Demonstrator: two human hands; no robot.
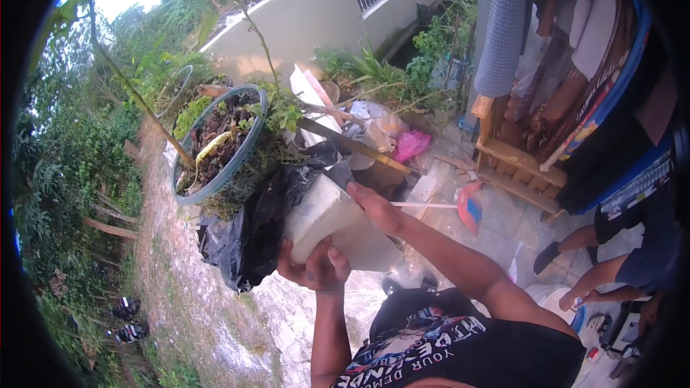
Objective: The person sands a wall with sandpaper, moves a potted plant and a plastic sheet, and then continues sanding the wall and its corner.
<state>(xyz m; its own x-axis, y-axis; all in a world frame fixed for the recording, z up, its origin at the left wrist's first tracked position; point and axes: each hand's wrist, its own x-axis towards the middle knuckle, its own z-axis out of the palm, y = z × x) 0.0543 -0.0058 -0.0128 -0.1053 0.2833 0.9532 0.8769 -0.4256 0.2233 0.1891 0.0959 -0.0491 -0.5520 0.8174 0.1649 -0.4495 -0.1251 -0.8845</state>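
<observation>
A pale, whitish-grey box-shaped block (334, 224) is held up in front of me, tilted. My left hand (316, 264) grips its near lower side, fingers curled against the face. Along its upper right edge lies my right hand (374, 208), fingers pinched at a thin grey flat piece (339, 174) that rests against the block's far edge. What kind of piece it is I cannot make out. Crumpled black plastic (248, 233) hangs behind and left of the block, below a round planter (262, 104) with soil, plants and a yellowish peel.
A wooden rack or chair (521, 172) with draped cloths stands at the right. Two people's limbs show there, one person's hand (571, 300) near a white bucket (546, 294). A long-handled red and blue dustpan (469, 208), a pink bag (412, 145) and rubbish lie beyond the block.
</observation>
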